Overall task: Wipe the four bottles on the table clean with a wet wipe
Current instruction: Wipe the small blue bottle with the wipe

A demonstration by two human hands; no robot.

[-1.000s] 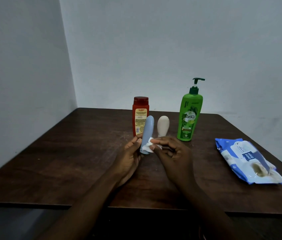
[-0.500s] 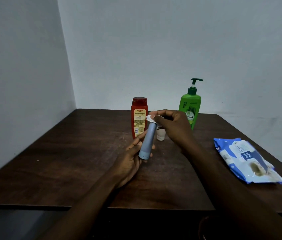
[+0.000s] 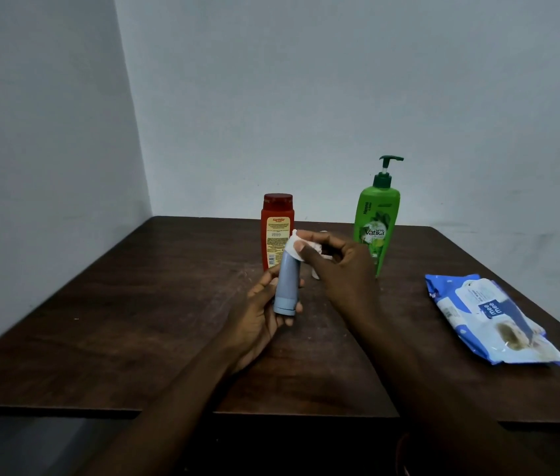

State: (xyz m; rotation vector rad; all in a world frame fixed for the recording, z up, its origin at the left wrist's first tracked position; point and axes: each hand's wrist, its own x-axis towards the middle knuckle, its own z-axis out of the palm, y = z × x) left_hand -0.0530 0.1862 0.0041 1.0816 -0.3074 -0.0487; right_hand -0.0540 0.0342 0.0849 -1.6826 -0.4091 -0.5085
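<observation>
Head view: the blue bottle (image 3: 287, 286) is up in the air over the middle of the surface (image 3: 134, 321). It is tipped a little, with its flat cap end down and near the person. The left hand (image 3: 258, 321) holds it low down, with the fingers curled round the cap end. The white wet wipe (image 3: 297, 243) sits on the top end of the bottle. The right hand (image 3: 340, 266) pinches the wipe there with thumb and fingers.

To do this step well, I think the left hand should hold tight, because a wet bottle can be slippery. The right hand should press the wipe flat and rub all the way down. Then the left hand can turn the bottle so every side gets a rub. The cap end under the left fingers needs a wipe too, so the grip will have to move.

Behind stand the red bottle (image 3: 276, 228) and the green pump bottle (image 3: 376, 228), both upright. A small white bottle (image 3: 315, 273) is between them, mostly hidden by the right hand. I cannot tell which of these are clean. The blue pack of wipes (image 3: 488, 317) lies well off to the right.
</observation>
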